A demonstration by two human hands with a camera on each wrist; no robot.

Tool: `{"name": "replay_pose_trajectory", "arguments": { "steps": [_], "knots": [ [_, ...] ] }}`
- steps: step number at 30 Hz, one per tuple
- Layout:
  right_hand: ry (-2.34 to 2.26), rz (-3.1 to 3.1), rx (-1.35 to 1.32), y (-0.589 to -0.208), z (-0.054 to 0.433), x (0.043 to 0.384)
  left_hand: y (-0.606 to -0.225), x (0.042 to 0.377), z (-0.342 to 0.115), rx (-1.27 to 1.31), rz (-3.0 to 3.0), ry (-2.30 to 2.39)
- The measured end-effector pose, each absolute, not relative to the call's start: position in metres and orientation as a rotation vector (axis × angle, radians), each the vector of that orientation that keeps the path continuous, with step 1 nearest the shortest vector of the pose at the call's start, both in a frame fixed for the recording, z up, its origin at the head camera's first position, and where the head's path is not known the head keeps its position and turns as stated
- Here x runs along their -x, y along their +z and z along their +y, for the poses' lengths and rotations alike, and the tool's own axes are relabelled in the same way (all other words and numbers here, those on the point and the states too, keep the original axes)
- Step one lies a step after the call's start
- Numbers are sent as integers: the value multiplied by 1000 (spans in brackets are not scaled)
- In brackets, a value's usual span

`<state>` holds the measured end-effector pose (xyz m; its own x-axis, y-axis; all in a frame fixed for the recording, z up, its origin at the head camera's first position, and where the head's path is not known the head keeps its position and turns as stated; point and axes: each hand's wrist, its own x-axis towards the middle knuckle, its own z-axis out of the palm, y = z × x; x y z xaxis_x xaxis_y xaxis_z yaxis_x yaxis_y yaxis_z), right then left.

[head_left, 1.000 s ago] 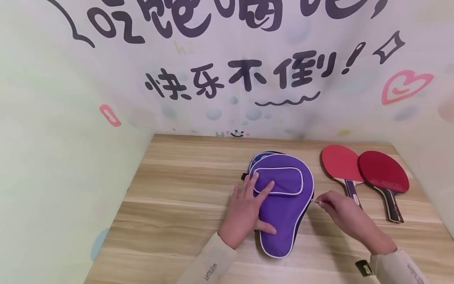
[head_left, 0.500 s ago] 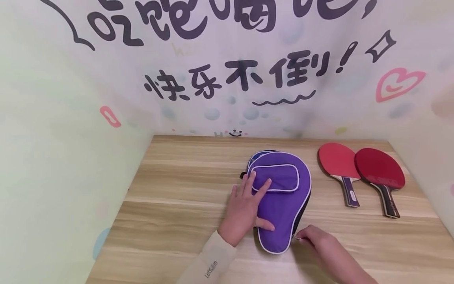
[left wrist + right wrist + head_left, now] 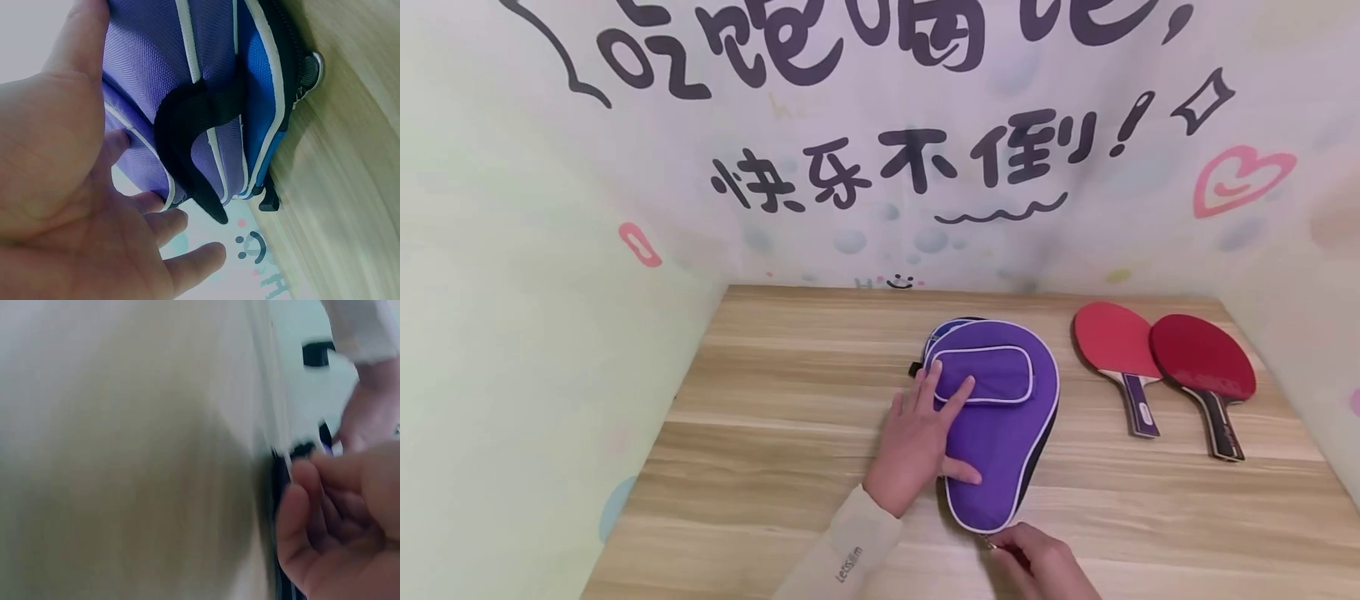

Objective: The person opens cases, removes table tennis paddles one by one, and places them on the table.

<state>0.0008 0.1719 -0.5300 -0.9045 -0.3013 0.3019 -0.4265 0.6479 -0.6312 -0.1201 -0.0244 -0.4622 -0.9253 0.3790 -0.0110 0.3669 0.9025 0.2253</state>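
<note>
A purple table tennis bat case [image 3: 988, 450] with white piping and a front pocket lies on top of a blue case [image 3: 259, 81], which shows at its upper left edge in the head view. My left hand [image 3: 913, 442] rests on the purple case with fingers spread, its thumb across the narrow part. At the case's rounded bottom end, my right hand [image 3: 1041, 562] pinches a small metal zipper pull [image 3: 989, 542]. In the left wrist view a black strap loop [image 3: 167, 125] hangs from the side of the purple case. The right wrist view is blurred.
Two red table tennis bats lie to the right: a lighter one with a purple handle [image 3: 1138, 406] and a darker one with a black handle [image 3: 1222, 427]. Behind the wooden table [image 3: 760, 500] hangs a white printed backdrop [image 3: 850, 158].
My right hand has drawn the zipper pull from the case's right side down round to the bottom end. The left hand stays on the case.
</note>
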Motion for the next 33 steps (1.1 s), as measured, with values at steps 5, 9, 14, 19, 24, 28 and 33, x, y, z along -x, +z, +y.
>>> {"name": "replay_pose_trajectory", "arguments": {
  "steps": [5, 9, 14, 19, 24, 28, 33],
  "knots": [
    [1125, -2646, -190, -535, 136, -15, -463, 120, -21, -581, 3005, 357],
    [1075, -2612, -105, -534, 117, -17, -463, 120, -20, -569, 2994, 381],
    [1093, -2723, -33, -525, 116, -16, -460, 119, -19, -558, 2979, 417],
    [1103, -2773, 38, -513, 138, -14, -457, 114, -17, -519, 2956, 445],
    [1142, -2760, 162, -488, 175, 7, -450, 102, -12, -521, 2927, 455],
    [1211, -2831, 230, -475, 204, 39, -444, 91, -5, -561, 2921, 434],
    [1467, -2931, 241, -481, 228, 74, -445, 83, 5, -617, 2902, 413]
  ]
}}
